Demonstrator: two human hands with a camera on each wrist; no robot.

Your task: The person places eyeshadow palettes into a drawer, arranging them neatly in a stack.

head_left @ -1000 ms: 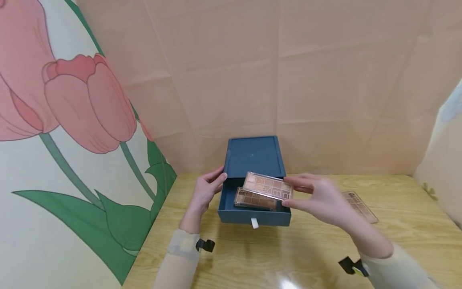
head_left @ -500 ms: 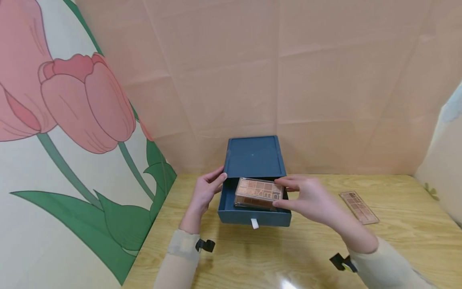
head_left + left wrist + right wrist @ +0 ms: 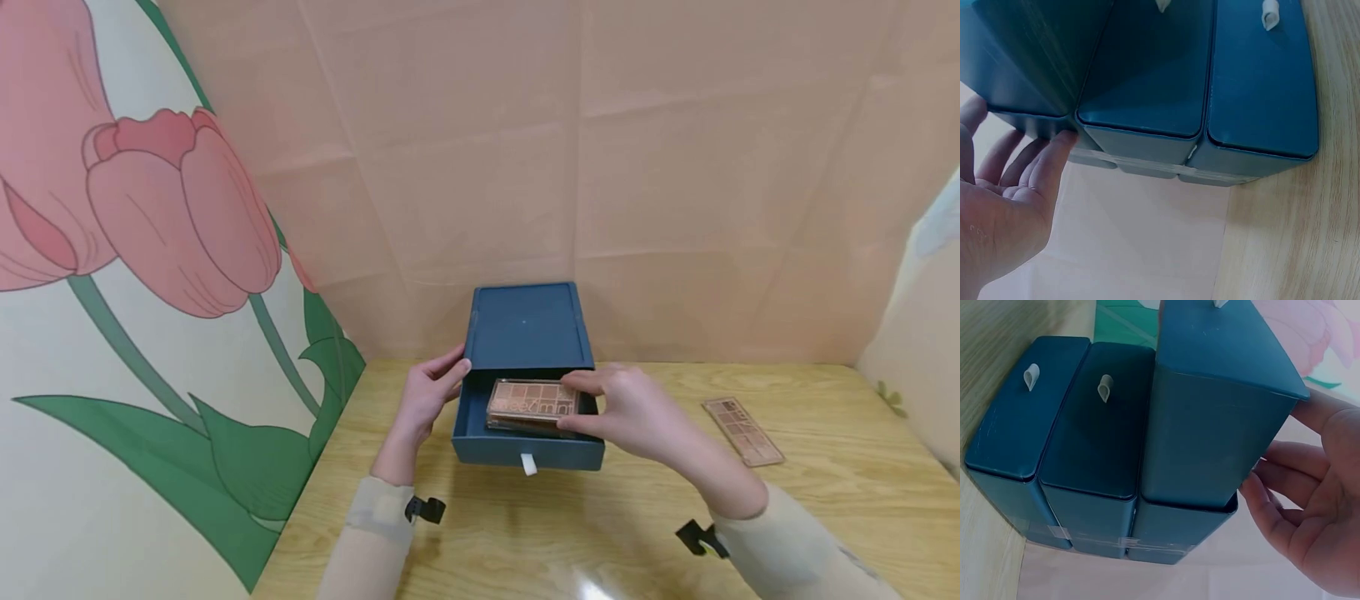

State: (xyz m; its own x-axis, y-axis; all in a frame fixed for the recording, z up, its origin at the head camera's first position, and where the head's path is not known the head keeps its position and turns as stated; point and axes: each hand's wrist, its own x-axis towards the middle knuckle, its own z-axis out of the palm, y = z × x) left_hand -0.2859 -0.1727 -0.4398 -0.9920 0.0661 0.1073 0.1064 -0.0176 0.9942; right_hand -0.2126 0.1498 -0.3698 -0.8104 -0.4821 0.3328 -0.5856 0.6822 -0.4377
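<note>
The right hand [image 3: 630, 412] pinches the right end of a flat rectangular eyeshadow palette [image 3: 528, 398], thumb at the near edge and fingers at the far one; its clear, glossy lid carries pale lettering over a grid of peach and tan pans. It sits inside the top drawer [image 3: 491, 452], directly above a darker brown lower palette [image 3: 513, 425] whose near edge shows beneath it. The drawer juts forward from a boxy dark-blue drawer unit [image 3: 525, 325], smooth and plastic-looking, with a shallow raised rim around its square top. A small white loop tab [image 3: 529, 464] hangs from the drawer front. The wrist views show two more drawers below, the middle drawer [image 3: 1141, 75] and the bottom drawer [image 3: 1263, 81], both slid in, with rounded corners and similar white tabs. The left hand [image 3: 423, 396] rests its thumb and loosely extended fingers against the unit's left side, well apart from the right hand. Another slim palette [image 3: 744, 431] lies slanted on the worktop [image 3: 540, 533], whose yellowish surface has a wavy wood grain. Behind hangs a creased peach cloth [image 3: 450, 208].
</note>
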